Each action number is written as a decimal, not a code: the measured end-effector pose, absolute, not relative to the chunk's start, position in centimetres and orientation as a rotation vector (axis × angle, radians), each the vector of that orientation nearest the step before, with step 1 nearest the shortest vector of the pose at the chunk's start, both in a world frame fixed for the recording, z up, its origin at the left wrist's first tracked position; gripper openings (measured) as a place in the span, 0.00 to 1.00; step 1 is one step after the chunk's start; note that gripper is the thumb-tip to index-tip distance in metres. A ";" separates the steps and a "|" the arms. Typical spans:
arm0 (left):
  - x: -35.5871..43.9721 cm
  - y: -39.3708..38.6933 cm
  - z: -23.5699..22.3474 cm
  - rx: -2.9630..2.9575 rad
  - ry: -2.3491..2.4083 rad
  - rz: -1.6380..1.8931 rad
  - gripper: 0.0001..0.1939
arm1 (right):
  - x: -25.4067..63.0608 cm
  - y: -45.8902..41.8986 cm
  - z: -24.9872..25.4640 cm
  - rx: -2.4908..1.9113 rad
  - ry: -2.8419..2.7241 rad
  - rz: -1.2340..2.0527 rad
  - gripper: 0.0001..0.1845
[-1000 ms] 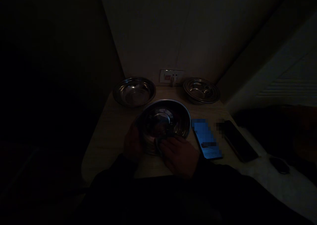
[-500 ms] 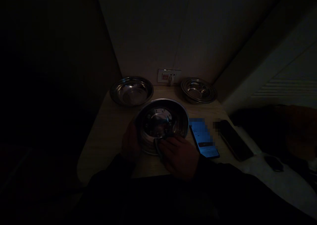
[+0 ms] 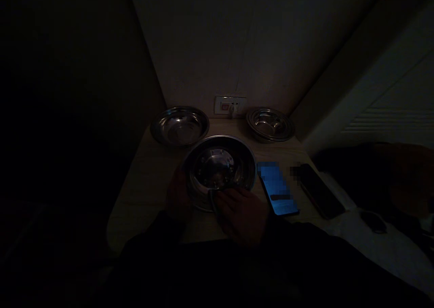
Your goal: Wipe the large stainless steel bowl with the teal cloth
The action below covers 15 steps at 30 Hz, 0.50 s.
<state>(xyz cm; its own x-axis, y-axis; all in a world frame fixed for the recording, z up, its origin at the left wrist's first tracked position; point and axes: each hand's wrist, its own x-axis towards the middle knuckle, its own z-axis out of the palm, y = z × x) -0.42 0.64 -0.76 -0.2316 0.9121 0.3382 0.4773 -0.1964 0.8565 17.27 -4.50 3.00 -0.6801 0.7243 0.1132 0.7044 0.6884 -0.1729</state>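
A shiny metal bowl [image 3: 217, 165] sits on the small table in front of me, its open side up. My left hand [image 3: 179, 194] grips the bowl's left side; the fingers are partly lost in the dark. Over the near rim, my right hand [image 3: 241, 212] presses a dark cloth [image 3: 213, 200] against the inside of the bowl. Only the cloth's edge shows beside the fingers, and the dim light hides the rest of it.
On the wooden table [image 3: 135, 199], another metal bowl [image 3: 179, 127] stands back left and stacked metal bowls [image 3: 270, 125] back right. A lit phone [image 3: 278, 188] lies right of my hand, beside a dark phone-like object [image 3: 320, 190]. A wall socket [image 3: 230, 105] holds a plug.
My right hand stays at the bowl's near inner side with the cloth, barely shifted. The whole view has moved very slightly and looks darker. The left hand keeps its place.
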 end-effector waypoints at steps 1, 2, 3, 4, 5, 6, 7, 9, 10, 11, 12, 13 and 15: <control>-0.5 0.7 -1.0 1.628 1.667 1.397 0.20 | 16.9 -4.4 2.8 -1.147 -2.702 0.168 0.25; -0.7 0.9 -1.3 1.663 1.683 1.391 0.19 | 16.1 -4.2 2.5 -1.132 -2.666 0.172 0.26; -0.9 1.0 -1.8 1.699 1.682 1.387 0.19 | 15.2 -3.9 2.3 -1.119 -2.625 0.185 0.27; -1.2 1.2 -2.2 1.756 1.661 1.359 0.18 | 14.3 -3.5 2.0 -1.107 -2.581 0.199 0.28; -1.5 1.4 -2.7 1.807 1.651 1.357 0.19 | 13.4 -3.2 1.9 -1.099 -2.536 0.205 0.29; -1.8 1.6 -3.0 1.792 1.687 1.396 0.19 | 12.8 -3.0 1.8 -1.089 -2.505 0.204 0.28; -2.0 1.7 -3.2 1.783 1.691 1.394 0.19 | 12.6 -2.8 1.7 -1.082 -2.496 0.200 0.28; -2.1 1.7 -3.1 1.764 1.703 1.424 0.19 | 13.2 -2.8 1.9 -1.063 -2.538 0.171 0.27; -1.9 1.6 -2.8 1.759 1.695 1.436 0.19 | 14.0 -3.0 2.0 -1.057 -2.584 0.156 0.26; -1.7 1.5 -2.4 1.749 1.686 1.450 0.19 | 15.0 -3.2 2.2 -1.057 -2.642 0.142 0.25; -1.4 1.4 -2.0 1.728 1.677 1.458 0.19 | 16.0 -3.4 2.5 -1.063 -2.697 0.131 0.24; -1.1 1.3 -1.6 1.694 1.672 1.461 0.18 | 16.8 -3.6 2.7 -1.068 -2.744 0.119 0.23; -0.6 1.1 -1.1 1.608 1.662 1.428 0.19 | 17.6 -3.9 3.0 -1.093 -2.799 0.097 0.22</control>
<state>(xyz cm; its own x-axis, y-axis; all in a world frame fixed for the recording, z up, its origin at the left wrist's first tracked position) -0.59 1.10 -1.09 -0.2425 0.9075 0.3429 0.4752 -0.1970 0.8575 17.57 -3.91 2.97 -0.7277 0.6783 0.1017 0.6697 0.7347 -0.1084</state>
